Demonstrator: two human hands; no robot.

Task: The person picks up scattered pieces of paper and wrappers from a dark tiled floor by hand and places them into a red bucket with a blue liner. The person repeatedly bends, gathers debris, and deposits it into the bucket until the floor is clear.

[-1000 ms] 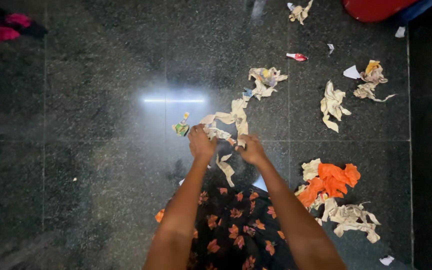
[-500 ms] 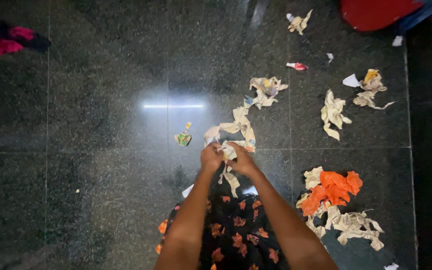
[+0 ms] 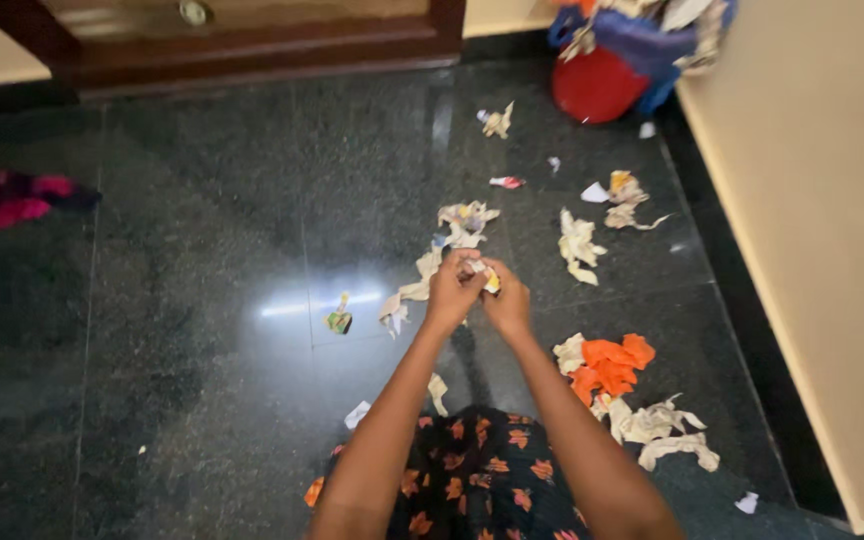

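Head view, looking down at a dark polished stone floor (image 3: 182,300). The left hand (image 3: 452,290) and right hand (image 3: 505,300) meet above the middle of the floor, both closed around one small crumpled paper wad (image 3: 482,275), the fingers curled tight against each other with only a corner of the wad showing between them.

Loose litter lies in a band from the floor's middle toward its far right corner: a torn paper strip (image 3: 407,295) just beside the left hand, a small green-and-yellow wrapper (image 3: 339,320) further left, a crumpled sheet (image 3: 465,218) beyond the hands, a pale paper clump (image 3: 577,245) to the right, and a red-and-white scrap (image 3: 505,182) farther off. An orange crumpled piece (image 3: 612,365) on pale paper shreds (image 3: 667,435) lies near the right forearm.

The right edge of the floor meets a cream wall (image 3: 812,260); a red bin (image 3: 597,85), overfilled with paper, stands in the far right corner against it. A dark wooden door base (image 3: 252,50) closes the far edge. A pink-and-black cloth (image 3: 22,195) lies near the left edge. The left half of the floor is the broad open stretch. A black, orange-flowered garment (image 3: 472,480) covers the near edge.
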